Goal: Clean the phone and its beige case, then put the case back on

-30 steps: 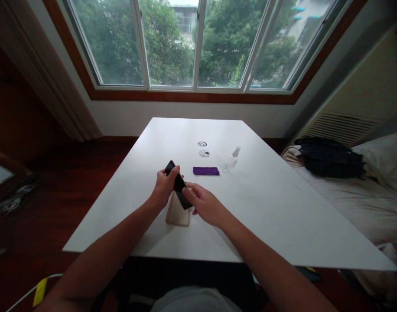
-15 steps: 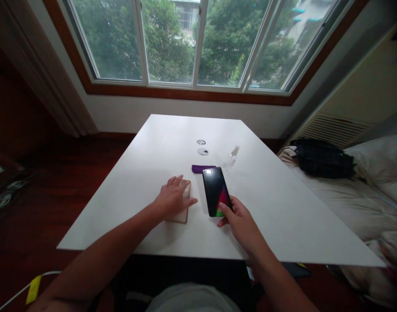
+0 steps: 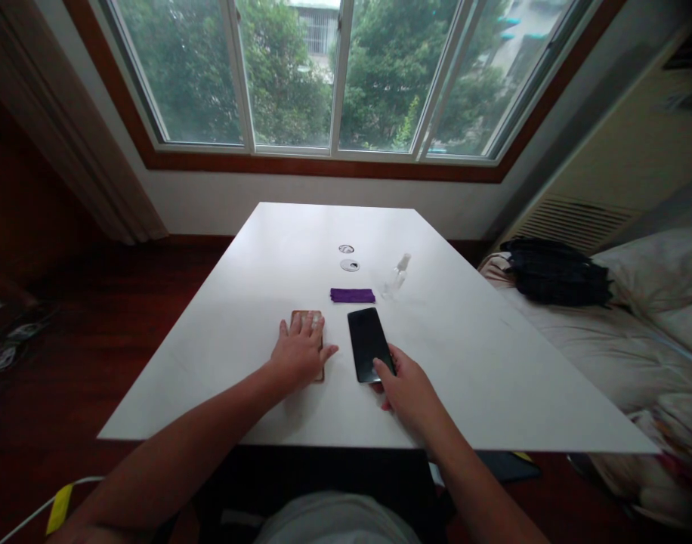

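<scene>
My left hand (image 3: 298, 353) lies flat with its fingers spread over a clear phone case (image 3: 297, 314) with a brownish-gold rim, covering most of it. The thumb sticks out past the case's right side. In my right hand (image 3: 409, 384) is a black smartphone (image 3: 366, 338), gripped by its lower right corner, with the thumb on the front. The screen is dark and faces up. Beyond the phone, a folded purple cloth (image 3: 353, 295) lies crosswise on the table. A small clear spray bottle (image 3: 396, 278) stands to the right of the cloth.
Two round inserts (image 3: 350, 265) are set in the white table (image 3: 221, 317), behind the cloth. A window (image 3: 289, 75) spans the far wall. To the right, a black bag (image 3: 555, 272) rests on a pale bed (image 3: 578, 340). Cables (image 3: 11, 344) lie on the floor at left.
The phone has come slightly nearer and lower, uncovering the cloth's right end, and its coloured screen has gone dark. My left hand now lies flatter on the case, its fingers over the top part.
</scene>
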A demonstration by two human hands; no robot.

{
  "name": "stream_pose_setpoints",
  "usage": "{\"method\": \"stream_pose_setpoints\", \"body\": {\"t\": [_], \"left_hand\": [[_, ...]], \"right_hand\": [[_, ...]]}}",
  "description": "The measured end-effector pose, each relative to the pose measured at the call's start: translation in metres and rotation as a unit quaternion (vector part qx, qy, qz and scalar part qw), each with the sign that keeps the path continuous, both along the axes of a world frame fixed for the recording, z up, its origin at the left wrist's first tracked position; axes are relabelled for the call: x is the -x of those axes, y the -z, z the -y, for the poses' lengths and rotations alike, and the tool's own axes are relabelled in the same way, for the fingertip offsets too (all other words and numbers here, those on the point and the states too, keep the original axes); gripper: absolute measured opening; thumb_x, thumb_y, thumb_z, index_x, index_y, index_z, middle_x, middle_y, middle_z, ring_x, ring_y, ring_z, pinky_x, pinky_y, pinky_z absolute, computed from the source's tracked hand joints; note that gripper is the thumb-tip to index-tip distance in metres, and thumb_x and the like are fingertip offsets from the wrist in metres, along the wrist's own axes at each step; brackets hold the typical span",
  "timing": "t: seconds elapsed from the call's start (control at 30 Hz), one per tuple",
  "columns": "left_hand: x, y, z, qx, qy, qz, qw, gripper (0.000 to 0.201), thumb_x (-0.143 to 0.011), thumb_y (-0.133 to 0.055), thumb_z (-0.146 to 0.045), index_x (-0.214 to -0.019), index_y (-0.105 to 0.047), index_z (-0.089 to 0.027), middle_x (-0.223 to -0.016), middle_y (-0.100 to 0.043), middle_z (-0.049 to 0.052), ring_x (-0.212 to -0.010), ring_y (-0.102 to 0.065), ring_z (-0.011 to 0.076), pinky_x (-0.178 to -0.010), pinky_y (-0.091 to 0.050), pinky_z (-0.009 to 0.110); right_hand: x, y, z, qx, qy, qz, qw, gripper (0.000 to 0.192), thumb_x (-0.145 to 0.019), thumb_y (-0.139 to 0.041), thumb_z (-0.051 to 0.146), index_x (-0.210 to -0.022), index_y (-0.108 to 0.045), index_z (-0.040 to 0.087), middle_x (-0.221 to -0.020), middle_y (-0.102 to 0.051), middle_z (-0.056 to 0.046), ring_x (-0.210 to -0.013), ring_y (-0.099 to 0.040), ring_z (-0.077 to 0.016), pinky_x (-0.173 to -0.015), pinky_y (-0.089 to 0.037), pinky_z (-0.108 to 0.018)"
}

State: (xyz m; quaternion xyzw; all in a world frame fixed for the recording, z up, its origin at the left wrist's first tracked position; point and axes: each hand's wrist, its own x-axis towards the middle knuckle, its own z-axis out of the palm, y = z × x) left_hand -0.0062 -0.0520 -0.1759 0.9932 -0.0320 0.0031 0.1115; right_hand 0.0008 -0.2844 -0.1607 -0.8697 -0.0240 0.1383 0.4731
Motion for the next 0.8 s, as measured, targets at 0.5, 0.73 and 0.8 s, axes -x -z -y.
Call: {"method": "stream_pose_setpoints", "body": {"t": [0.5,0.73,0.8], "left_hand": [[-0.002,-0.004,0.002,-0.012,0.046,-0.002,0.999,0.081,-0.102,-0.031,-0.059,-0.157,-0.026,-0.001,-0.163,-0.016,0.023,-0.153,-0.010,0.0387,-0.122,-0.009,0.058],[0.059,-0.110,0.035,0.057,0.133,0.020,0.989,0.035,-0.104,-0.036,-0.035,-0.103,-0.065,-0.016,-0.106,-0.067,0.011,-0.103,-0.061,0.0251,-0.093,-0.049,0.043],[0.087,-0.143,0.049,0.100,0.180,-0.008,0.979,0.031,-0.103,-0.039,-0.034,-0.089,-0.062,-0.019,-0.088,-0.065,0.005,-0.082,-0.060,0.0198,-0.079,-0.051,0.038]], "right_hand": [[0.008,0.003,-0.002,0.379,-0.013,0.208,0.902,0.040,-0.107,-0.034,0.040,-0.106,-0.066,0.017,-0.102,-0.056,-0.011,-0.070,-0.059,-0.0183,-0.058,-0.034,-0.031],[0.018,0.025,0.018,0.204,0.029,0.317,0.926,0.036,-0.107,-0.038,0.038,-0.098,-0.065,0.017,-0.095,-0.059,-0.006,-0.084,-0.059,-0.0176,-0.076,-0.040,-0.031],[0.020,0.026,0.020,0.156,0.035,0.325,0.932,0.037,-0.105,-0.040,0.044,-0.094,-0.064,0.018,-0.094,-0.061,-0.005,-0.085,-0.059,-0.0172,-0.079,-0.040,-0.030]]}}
